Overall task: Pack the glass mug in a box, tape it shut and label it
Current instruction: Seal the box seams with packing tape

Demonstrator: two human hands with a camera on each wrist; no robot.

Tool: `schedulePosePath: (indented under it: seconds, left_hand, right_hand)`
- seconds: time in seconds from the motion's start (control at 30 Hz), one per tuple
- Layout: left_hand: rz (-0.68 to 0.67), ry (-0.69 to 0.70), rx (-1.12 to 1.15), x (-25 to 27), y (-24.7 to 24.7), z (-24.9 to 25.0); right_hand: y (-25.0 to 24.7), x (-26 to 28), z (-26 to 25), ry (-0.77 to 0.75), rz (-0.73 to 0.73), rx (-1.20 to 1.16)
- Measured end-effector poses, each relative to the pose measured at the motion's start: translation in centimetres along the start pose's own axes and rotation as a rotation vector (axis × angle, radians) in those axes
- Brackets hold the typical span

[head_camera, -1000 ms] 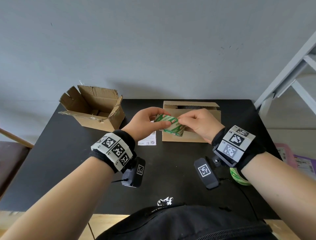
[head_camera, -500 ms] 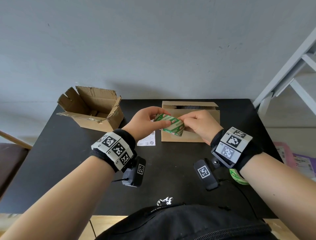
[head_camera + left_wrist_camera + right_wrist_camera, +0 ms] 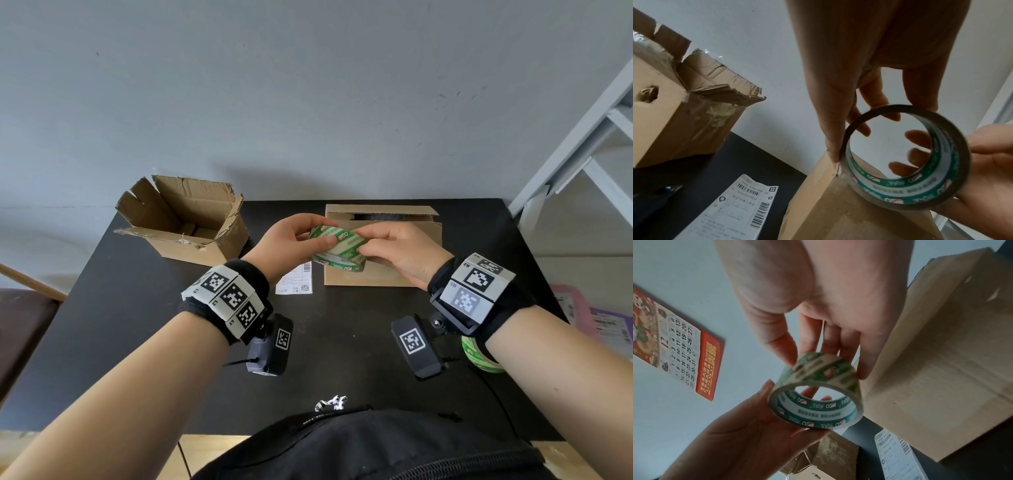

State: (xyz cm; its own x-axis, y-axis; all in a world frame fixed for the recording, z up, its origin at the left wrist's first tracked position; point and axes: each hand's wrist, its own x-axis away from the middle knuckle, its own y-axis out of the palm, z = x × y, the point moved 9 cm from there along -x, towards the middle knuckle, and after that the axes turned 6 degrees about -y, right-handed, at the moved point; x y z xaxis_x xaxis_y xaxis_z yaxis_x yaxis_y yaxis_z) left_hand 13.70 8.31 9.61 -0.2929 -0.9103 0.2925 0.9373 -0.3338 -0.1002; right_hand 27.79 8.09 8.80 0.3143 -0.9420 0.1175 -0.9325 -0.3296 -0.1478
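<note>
Left hand (image 3: pixel 291 240) and right hand (image 3: pixel 400 250) both grip the tape roll (image 3: pixel 337 251), fingers curled round it | box (image 3: pixel 394 274) mid-bench, flaps folded, untaped | mug unseen, presumably inside | label (image 3: pixel 295 282) lies left, unapplied | taping, labelling remain

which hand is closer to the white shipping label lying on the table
Left. The left hand holds the green-printed tape roll just above the white paper shipping label; the right hand is farther right, before the closed cardboard box.
</note>
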Motion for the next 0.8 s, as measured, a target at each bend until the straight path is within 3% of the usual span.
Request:
schedulePosePath:
  seconds: [0.13, 0.23, 0.3, 0.53, 0.8]
  left_hand:
    - [0.002, -0.037, 0.093, -0.2, -0.1, -0.5]
    - [0.209, 0.098, -0.292, -0.2, -1.0, 0.8]
    - [0.296, 0.18, -0.409, 0.4, -0.7, 1.9]
    - [0.389, 0.251, -0.729, 1.4, 1.0, 3.5]
    - [0.44, 0.169, -1.092, 1.0, 1.8, 3.9]
  right_hand:
    - [0.2, -0.1, -0.4, -0.05, -0.06, 0.149]
    - [-0.1, -0.1, -0.7, -0.07, 0.002, 0.207]
    - [-0.3, -0.2, -1.0, -0.091, 0.044, 0.247]
    - [-0.4, 0.0, -1.9, -0.146, 0.158, 0.472]
    - [0.3, 0.5, -3.2, -0.178, 0.162, 0.717]
